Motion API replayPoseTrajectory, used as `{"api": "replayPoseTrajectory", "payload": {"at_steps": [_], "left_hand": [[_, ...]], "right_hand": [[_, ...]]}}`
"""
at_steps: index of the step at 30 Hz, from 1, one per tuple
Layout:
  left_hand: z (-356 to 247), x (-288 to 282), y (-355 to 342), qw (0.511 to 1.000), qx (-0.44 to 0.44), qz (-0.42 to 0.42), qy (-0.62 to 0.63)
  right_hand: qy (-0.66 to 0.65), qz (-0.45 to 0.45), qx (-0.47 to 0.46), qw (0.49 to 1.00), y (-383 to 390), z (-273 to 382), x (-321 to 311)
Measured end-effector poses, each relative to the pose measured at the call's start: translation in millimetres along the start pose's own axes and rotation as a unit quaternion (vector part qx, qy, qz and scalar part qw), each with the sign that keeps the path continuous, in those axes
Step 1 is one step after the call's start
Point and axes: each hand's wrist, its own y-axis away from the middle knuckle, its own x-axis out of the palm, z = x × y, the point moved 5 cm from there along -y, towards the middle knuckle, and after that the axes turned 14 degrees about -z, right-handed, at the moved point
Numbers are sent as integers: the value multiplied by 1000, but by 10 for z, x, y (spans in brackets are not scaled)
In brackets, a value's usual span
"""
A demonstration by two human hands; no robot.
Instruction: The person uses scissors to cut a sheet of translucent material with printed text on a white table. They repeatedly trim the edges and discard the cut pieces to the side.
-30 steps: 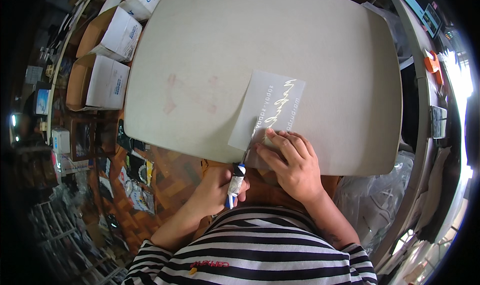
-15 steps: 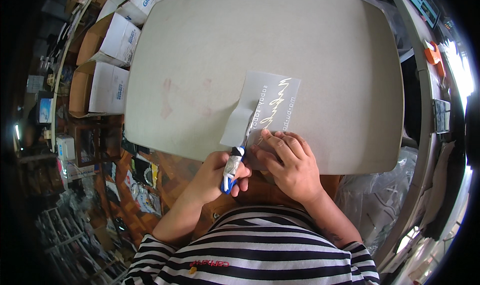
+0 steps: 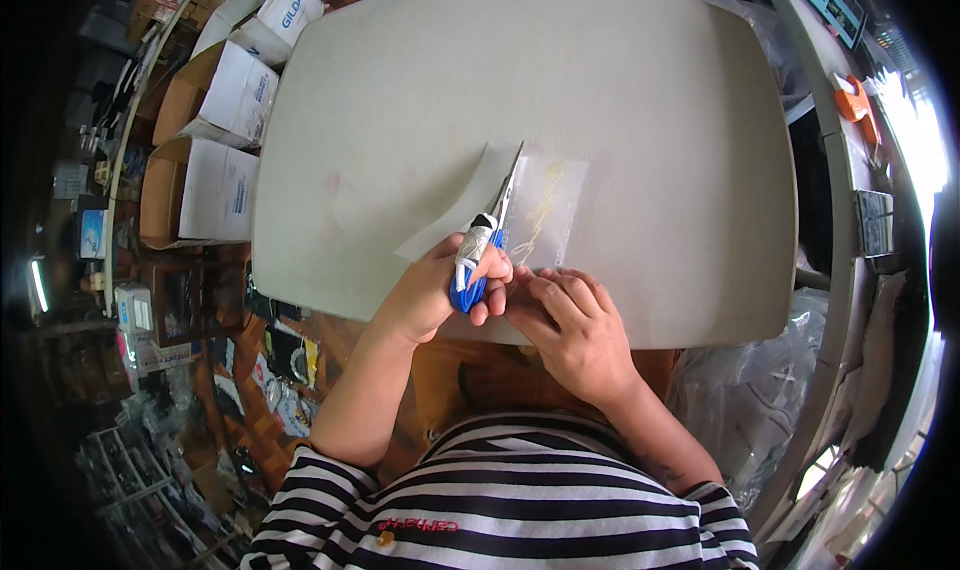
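My left hand (image 3: 440,285) is closed round the handles of a pair of scissors (image 3: 480,255), blue with white wrapping on the grip. Their blades point away from me and run along a translucent sheet (image 3: 560,195) with gold script and pale lettering. On the left of the blades a plain strip of the sheet (image 3: 450,205) stands off at an angle. My right hand (image 3: 575,320) pinches the sheet's near edge between thumb and fingers, close beside my left fingertips. Both hands are at the near edge of the table.
The grey table (image 3: 400,80) spreads out beyond the sheet. Open cardboard boxes (image 3: 222,190) line its left side. A clear plastic bag (image 3: 745,400) bulges at the near right corner. A side counter on the right holds an orange tool (image 3: 857,110) and a phone-like device (image 3: 876,223).
The scissors and my left hand have moved forward along the sheet. The plain left strip has spread farther from the printed part. My right hand stays near the same place, its fingers now drawn in.
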Motion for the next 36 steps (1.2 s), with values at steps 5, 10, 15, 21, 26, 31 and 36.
{"api": "replayPoseTrajectory", "payload": {"at_steps": [5, 10, 15, 21, 26, 31, 36], "left_hand": [[46, -13, 207, 995, -41, 88, 23], [320, -120, 530, 992, -72, 98, 41], [539, -281, 915, 996, -56, 48, -56], [840, -401, 1156, 970, 4, 24, -244], [869, -273, 1110, 975, -27, 38, -215], [896, -136, 995, 980, -25, 30, -193], [896, -99, 933, 976, -11, 26, -217]], "right_hand": [[32, 58, 94, 993, -20, -5, -138], [78, 64, 54, 993, -112, -67, -393], [144, 96, 56, 983, 55, -57, -361], [152, -16, 94, 984, 144, -33, -146], [134, -37, 133, 981, 113, -60, -107], [91, -29, 159, 983, 48, -92, -136], [73, -13, 150, 986, 51, -112, -170]]}}
